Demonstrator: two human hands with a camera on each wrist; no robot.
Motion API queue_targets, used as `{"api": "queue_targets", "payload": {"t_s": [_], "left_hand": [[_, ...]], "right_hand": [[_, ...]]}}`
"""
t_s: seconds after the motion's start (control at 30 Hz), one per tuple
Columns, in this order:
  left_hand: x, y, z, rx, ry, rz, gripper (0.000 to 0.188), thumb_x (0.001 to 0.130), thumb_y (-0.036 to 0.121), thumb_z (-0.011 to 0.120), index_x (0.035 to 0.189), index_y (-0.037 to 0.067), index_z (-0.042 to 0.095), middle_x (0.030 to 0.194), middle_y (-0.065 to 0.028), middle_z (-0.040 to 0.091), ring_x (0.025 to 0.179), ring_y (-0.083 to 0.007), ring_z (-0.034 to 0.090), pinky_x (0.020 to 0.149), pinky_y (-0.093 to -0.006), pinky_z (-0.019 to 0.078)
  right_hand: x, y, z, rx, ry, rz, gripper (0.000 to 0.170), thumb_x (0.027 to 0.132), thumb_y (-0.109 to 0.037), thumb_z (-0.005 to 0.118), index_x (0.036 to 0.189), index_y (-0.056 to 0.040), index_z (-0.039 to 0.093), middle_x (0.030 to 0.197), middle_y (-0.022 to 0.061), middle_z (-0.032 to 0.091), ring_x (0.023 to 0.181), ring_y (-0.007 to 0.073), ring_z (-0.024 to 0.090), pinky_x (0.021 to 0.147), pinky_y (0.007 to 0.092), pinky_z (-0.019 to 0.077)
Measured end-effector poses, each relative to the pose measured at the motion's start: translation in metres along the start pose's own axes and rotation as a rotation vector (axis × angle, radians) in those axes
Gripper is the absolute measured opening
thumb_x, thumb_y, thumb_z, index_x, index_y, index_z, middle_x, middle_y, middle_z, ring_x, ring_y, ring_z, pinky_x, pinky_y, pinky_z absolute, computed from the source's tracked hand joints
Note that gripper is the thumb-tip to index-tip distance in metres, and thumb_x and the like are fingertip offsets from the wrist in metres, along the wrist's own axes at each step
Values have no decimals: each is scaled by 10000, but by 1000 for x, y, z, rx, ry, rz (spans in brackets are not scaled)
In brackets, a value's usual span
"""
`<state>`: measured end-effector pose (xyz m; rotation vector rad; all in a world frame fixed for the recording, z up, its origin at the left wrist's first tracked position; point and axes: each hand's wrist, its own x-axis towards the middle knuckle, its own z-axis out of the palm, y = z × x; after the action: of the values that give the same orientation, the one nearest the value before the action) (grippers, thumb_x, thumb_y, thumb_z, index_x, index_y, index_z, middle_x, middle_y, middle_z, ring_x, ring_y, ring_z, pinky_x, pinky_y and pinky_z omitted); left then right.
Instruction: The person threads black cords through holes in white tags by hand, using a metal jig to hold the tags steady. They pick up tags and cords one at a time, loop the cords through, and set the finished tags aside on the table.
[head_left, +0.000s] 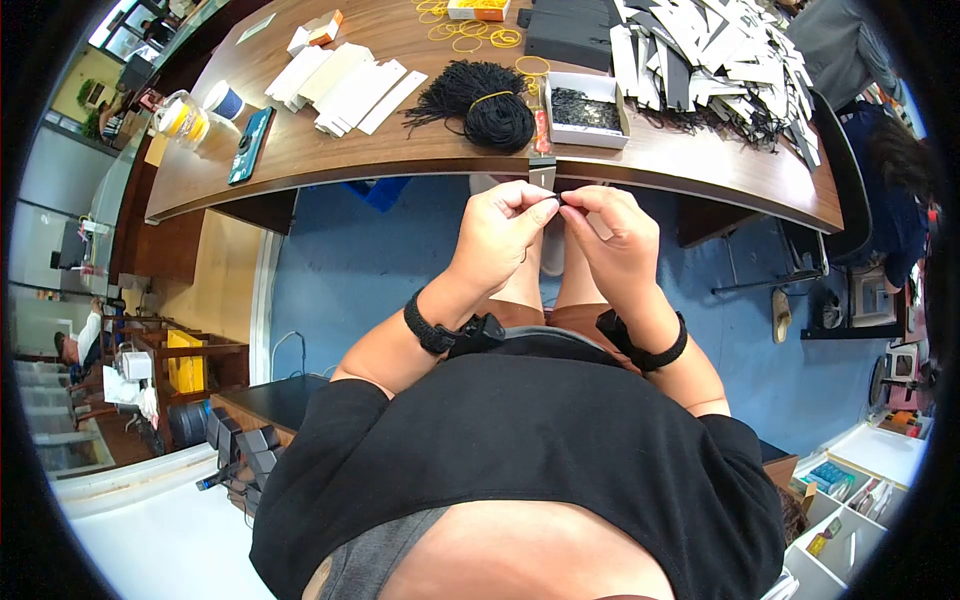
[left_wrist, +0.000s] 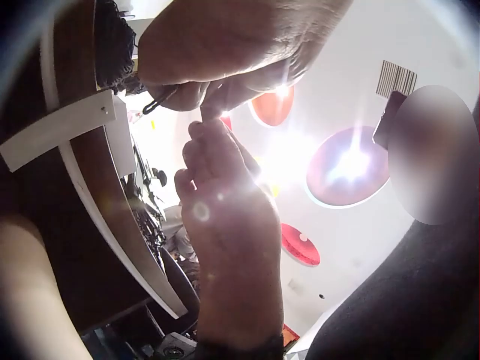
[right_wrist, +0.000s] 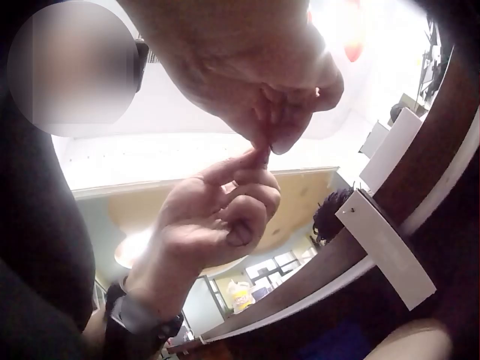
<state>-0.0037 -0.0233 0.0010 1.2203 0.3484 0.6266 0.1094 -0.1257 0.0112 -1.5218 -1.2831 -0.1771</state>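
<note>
My left hand (head_left: pixel 503 228) and right hand (head_left: pixel 618 240) meet fingertip to fingertip in front of the table's near edge. Between them they pinch a thin black cord (head_left: pixel 560 198); a small loop of the cord (left_wrist: pixel 156 99) sticks out beside the left fingers in the left wrist view. Curled fingers hide most of it. Just beyond the hands, a grey hang tag (head_left: pixel 542 172) juts over the table edge, its small hole showing in the right wrist view. A bundle of black cords (head_left: pixel 480 105) tied with a yellow band lies behind on the table.
On the table (head_left: pixel 330 168) are a white box of small black pieces (head_left: pixel 587 110), a heap of black and white tags (head_left: pixel 710 55), white card strips (head_left: pixel 345 88), yellow rubber bands (head_left: pixel 470 35), a phone (head_left: pixel 250 145), a cup (head_left: pixel 223 99) and a jar (head_left: pixel 183 122).
</note>
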Motion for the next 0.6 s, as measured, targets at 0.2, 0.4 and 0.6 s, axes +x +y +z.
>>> {"api": "queue_targets", "payload": {"t_s": [0.2, 0.4, 0.6], "left_hand": [[2, -8, -3, 369, -12, 208, 88, 858, 47, 599, 899, -23, 633, 765, -8, 560, 626, -59, 474, 559, -188, 381], [1, -4, -4, 529, -65, 228, 95, 839, 39, 606, 868, -49, 630, 805, -40, 570, 720, -89, 510, 644, -222, 412], [-1, 3, 0, 495, -51, 191, 92, 820, 37, 618, 856, -42, 646, 741, -19, 540, 689, -70, 473, 610, -214, 381]], "right_hand": [[-1, 0, -4, -34, -53, 80, 139, 706, -36, 705, 834, -52, 653, 797, 109, 651, 745, 260, 624, 677, 322, 491], [-1, 3, -11, 306, -175, 479, 67, 778, -61, 664, 815, -12, 637, 744, 44, 642, 657, 102, 584, 613, 239, 471], [-1, 16, -13, 812, -209, 680, 66, 812, -58, 636, 832, 1, 615, 742, 5, 602, 661, 45, 520, 608, 180, 421]]}}
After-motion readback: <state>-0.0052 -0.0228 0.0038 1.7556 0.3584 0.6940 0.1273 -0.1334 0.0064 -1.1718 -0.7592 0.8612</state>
